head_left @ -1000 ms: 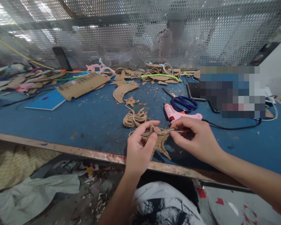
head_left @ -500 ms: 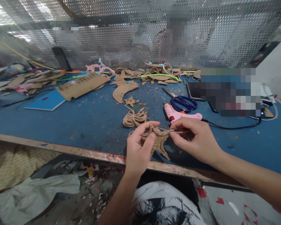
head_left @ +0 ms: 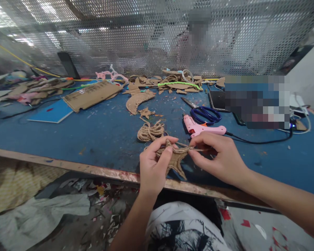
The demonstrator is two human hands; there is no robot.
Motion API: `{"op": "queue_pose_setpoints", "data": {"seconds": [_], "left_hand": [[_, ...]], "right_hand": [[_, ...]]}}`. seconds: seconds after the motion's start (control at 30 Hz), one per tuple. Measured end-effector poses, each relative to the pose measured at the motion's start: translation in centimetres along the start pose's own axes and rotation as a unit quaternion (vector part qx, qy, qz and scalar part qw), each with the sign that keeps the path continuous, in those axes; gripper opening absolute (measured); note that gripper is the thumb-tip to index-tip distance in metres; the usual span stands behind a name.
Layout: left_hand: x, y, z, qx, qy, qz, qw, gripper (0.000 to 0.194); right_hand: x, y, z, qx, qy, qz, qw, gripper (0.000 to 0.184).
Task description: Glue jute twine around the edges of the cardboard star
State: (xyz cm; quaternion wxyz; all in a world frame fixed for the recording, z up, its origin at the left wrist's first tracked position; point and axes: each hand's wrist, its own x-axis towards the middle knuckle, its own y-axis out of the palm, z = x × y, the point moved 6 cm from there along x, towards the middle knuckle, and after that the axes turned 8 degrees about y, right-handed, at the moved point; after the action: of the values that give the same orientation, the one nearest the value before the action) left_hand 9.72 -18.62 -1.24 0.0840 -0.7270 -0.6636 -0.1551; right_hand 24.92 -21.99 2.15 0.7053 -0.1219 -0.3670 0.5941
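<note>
A cardboard star (head_left: 176, 162) with twine laid along its edges is held just above the table's front edge. My left hand (head_left: 155, 164) is closed on its left side, thumb in front and fingers behind. At the star's right point, my right hand (head_left: 216, 151) pinches the twine (head_left: 182, 144) between thumb and forefinger. Behind my left hand lies a loose bundle of the same twine (head_left: 151, 130). A pink glue gun (head_left: 206, 130) rests on its side just beyond my right hand, its black cord running right. Scissors (head_left: 205, 114) with blue handles lie behind it.
On the blue table (head_left: 102, 143), a cut cardboard crescent (head_left: 139, 101) and a small star (head_left: 146, 112) lie past the twine. A cardboard sheet (head_left: 92, 94) overlaps a blue board (head_left: 51, 112) on the left. Cardboard scraps line the perforated metal screen (head_left: 136, 38) at the back.
The star has shifted slightly left and tilted a little in my left hand. My right hand keeps its pinch at the star's right point, almost in the same place.
</note>
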Motion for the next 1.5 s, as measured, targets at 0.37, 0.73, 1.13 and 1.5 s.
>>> {"op": "queue_pose_setpoints", "data": {"seconds": [0.37, 0.73, 1.13, 1.5], "left_hand": [[0.1, 0.0, 0.2, -0.024, -0.021, -0.006, 0.999, 0.016], [0.1, -0.1, 0.0, 0.021, 0.009, -0.009, 1.0, 0.017], [0.1, 0.7, 1.6, -0.105, -0.108, 0.075, 0.986, 0.031], [1.0, -0.5, 1.9, -0.243, -0.131, -0.05, 0.96, 0.04]], "right_hand": [[-0.1, 0.0, 0.2, -0.009, -0.019, -0.002, 1.0, 0.002], [-0.2, 0.1, 0.1, 0.009, -0.009, 0.006, 1.0, 0.002], [1.8, -0.2, -3.0, 0.285, 0.106, 0.082, 0.949, 0.037], [2.9, -5.5, -5.7, 0.176, 0.098, -0.167, 0.965, 0.006]]}}
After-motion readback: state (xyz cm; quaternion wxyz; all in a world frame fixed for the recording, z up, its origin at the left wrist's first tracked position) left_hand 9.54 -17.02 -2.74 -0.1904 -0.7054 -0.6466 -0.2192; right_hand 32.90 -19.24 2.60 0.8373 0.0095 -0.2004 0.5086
